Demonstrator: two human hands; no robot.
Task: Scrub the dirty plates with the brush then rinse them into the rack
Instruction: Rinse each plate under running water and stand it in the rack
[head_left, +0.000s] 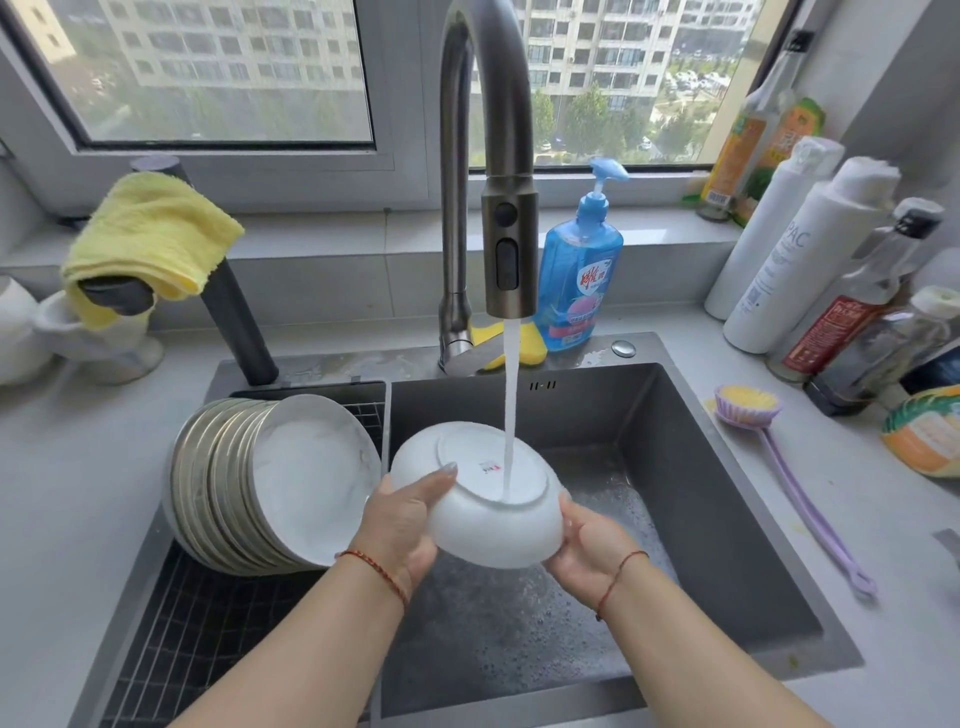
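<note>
Your left hand (400, 512) and right hand (584, 545) both grip one white plate (478, 493), one hand on each side of its rim, fingers curled around the edge. Plate is upside down, tilted, held over the sink (701, 467) with its foot ring facing up. Water stream (510, 410) from the faucet (506, 208) lands right on the plate's underside, near the small red mark. Red string bracelets on both wrists.

Left of the sink basin, a rack (197, 623) with a dark wire grid holds a stack of plates (270, 488), leaning on edge, the front one white, metallic rims showing behind it. The held plate is just beside that stack, not touching as far as you can tell.

Brush (779, 467), lilac handle with yellow bristle head, lies on the table (893, 545) to the right of the sink, well apart from both hands. Sink floor is wet with foam bubbles.

Behind the faucet: blue dish soap bottle (581, 265) with pump, yellow sponge (524, 348) at its base. Yellow cloth (148, 234) draped over a dark second tap at left. Several bottles (810, 260) crowd the right back corner near the window sill
</note>
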